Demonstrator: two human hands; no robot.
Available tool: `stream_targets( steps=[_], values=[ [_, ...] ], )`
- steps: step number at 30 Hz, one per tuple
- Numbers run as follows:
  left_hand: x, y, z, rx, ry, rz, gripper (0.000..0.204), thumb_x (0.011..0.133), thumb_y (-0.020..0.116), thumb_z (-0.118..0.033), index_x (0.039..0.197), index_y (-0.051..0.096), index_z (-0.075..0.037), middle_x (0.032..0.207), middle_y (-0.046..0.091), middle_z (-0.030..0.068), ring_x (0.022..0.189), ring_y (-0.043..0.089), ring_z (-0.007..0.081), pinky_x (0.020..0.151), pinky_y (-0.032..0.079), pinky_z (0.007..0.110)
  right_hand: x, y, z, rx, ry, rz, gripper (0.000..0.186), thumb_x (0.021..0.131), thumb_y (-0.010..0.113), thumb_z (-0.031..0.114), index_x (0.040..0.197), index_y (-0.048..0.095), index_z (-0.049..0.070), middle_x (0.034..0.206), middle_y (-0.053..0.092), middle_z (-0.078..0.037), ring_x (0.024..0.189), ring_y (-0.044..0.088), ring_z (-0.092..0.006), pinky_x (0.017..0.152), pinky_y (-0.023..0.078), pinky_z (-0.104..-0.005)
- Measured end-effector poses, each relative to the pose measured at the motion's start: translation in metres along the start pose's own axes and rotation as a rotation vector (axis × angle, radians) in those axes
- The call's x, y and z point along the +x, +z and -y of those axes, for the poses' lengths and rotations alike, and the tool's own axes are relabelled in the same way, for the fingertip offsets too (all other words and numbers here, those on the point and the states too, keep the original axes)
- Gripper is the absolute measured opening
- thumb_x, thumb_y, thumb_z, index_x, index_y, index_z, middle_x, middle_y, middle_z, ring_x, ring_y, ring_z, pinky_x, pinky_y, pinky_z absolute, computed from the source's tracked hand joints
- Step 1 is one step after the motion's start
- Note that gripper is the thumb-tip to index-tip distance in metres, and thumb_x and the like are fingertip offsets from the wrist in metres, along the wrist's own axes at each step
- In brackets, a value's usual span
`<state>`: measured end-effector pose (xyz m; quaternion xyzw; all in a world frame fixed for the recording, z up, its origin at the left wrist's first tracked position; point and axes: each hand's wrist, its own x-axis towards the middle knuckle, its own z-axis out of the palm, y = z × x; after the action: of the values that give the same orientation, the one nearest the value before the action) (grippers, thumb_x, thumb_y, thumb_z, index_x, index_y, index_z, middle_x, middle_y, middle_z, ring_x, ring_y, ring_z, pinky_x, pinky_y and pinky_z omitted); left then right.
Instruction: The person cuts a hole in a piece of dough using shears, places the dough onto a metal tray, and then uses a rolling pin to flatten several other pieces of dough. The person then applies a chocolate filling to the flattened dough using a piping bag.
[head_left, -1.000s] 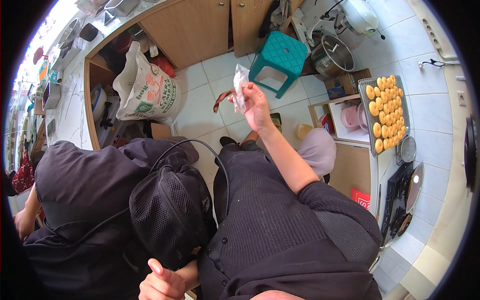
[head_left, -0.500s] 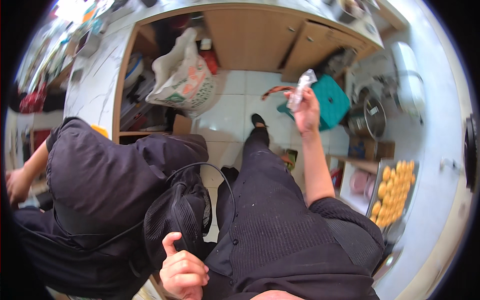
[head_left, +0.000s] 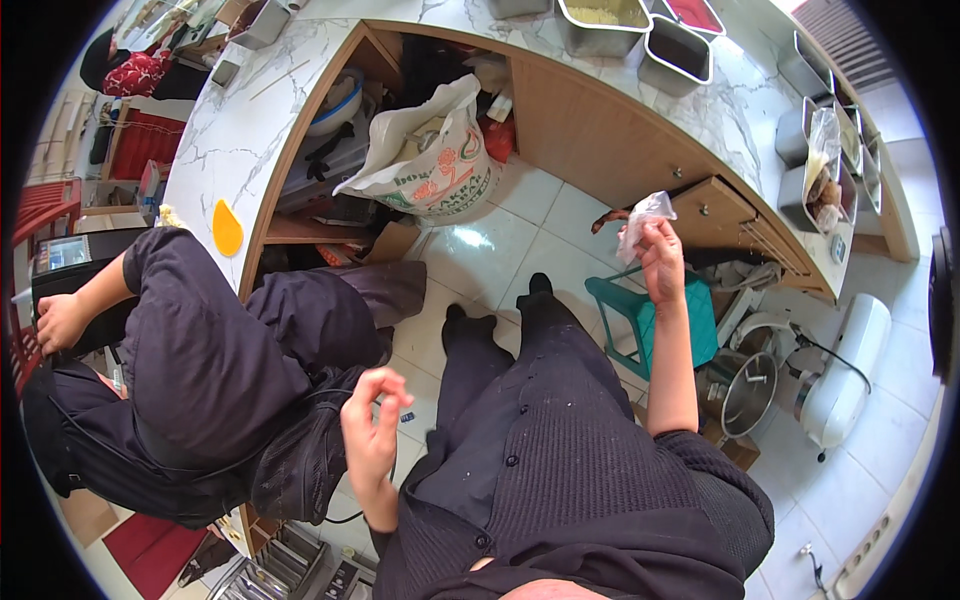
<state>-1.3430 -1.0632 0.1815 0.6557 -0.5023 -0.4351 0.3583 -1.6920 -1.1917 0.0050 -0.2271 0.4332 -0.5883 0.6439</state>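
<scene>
My right hand (head_left: 662, 262) is raised in front of me, its fingers closed on a crumpled clear plastic bag (head_left: 645, 222). From the bag's left side juts a reddish-brown strip (head_left: 608, 219); what it is, I cannot make out. Below the hand, apart from it, stands a green plastic stool (head_left: 692, 325). My left hand (head_left: 372, 425) is lifted near my left side, with fingers loosely bent, apart, and nothing visible in them. It is nearest to a co-worker's dark clothing and black mesh bag (head_left: 300, 465).
A co-worker in dark clothes (head_left: 215, 370) fills the left side. Ahead, a large white sack (head_left: 440, 175) stands by the marble-look counter (head_left: 310, 95). Metal containers (head_left: 678, 58) line the counter. At right are a white mixer (head_left: 845, 370) and a steel bowl (head_left: 750, 395).
My view has swung right and up, bringing the counter's containers into sight. The tray of yellow pieces has left the view. My left hand has risen; my right still grips the plastic bag.
</scene>
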Motion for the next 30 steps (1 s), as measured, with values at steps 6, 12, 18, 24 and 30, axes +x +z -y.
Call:
stream_targets(
  steps=[6, 12, 18, 24, 30],
  values=[
    [0.115, 0.105, 0.025, -0.380, 0.021, 0.297, 0.029, 0.080, 0.052, -0.008, 0.108, 0.045, -0.004, 0.096, 0.048, 0.0061, 0.079, 0.055, 0.0120, 0.069, 0.042, 0.023, 0.025, 0.049, 0.006, -0.191, -0.018, 0.160, 0.009, 0.074, 0.062, 0.009, 0.080, 0.056, 0.005, 0.080, 0.058, -0.001, 0.075, 0.053, -0.0077, 0.072, 0.042, -0.0235],
    [0.188, 0.201, 0.034, -0.344, 0.124, 0.308, 0.043, 0.075, 0.064, -0.015, 0.112, 0.046, -0.002, 0.108, 0.046, 0.0076, 0.093, 0.049, 0.0126, 0.075, 0.042, 0.024, 0.039, 0.085, 0.014, -0.186, -0.106, 0.295, 0.013, 0.072, 0.061, 0.000, 0.073, 0.048, 0.002, 0.078, 0.050, 0.001, 0.078, 0.049, -0.0072, 0.071, 0.042, -0.0215],
    [0.245, 0.218, 0.033, -0.624, 0.010, 0.406, 0.018, 0.083, 0.051, -0.008, 0.096, 0.058, 0.001, 0.090, 0.060, 0.0064, 0.081, 0.055, 0.0101, 0.073, 0.044, 0.022, 0.073, 0.078, 0.042, -0.429, -0.141, 0.248, 0.017, 0.070, 0.064, 0.002, 0.064, 0.048, 0.001, 0.077, 0.053, -0.003, 0.077, 0.049, -0.0080, 0.075, 0.039, -0.0217],
    [0.314, 0.228, 0.022, -0.828, -0.253, 0.570, 0.018, 0.083, 0.046, -0.006, 0.095, 0.055, 0.005, 0.088, 0.060, 0.0081, 0.081, 0.057, 0.0136, 0.074, 0.045, 0.025, 0.110, 0.075, 0.033, -0.007, -0.039, -0.107, 0.011, 0.082, 0.050, 0.001, 0.077, 0.040, 0.004, 0.082, 0.058, -0.012, 0.079, 0.056, -0.0140, 0.075, 0.045, -0.0272],
    [0.353, 0.250, 0.021, -0.894, -0.463, 0.580, 0.016, 0.084, 0.049, -0.012, 0.090, 0.057, 0.001, 0.083, 0.060, 0.0053, 0.072, 0.057, 0.0115, 0.064, 0.046, 0.023, 0.142, 0.077, 0.009, 0.325, -0.074, -0.264, 0.006, 0.086, 0.044, 0.008, 0.082, 0.040, 0.007, 0.083, 0.056, -0.010, 0.078, 0.056, -0.0162, 0.078, 0.044, -0.0307]
  ],
)
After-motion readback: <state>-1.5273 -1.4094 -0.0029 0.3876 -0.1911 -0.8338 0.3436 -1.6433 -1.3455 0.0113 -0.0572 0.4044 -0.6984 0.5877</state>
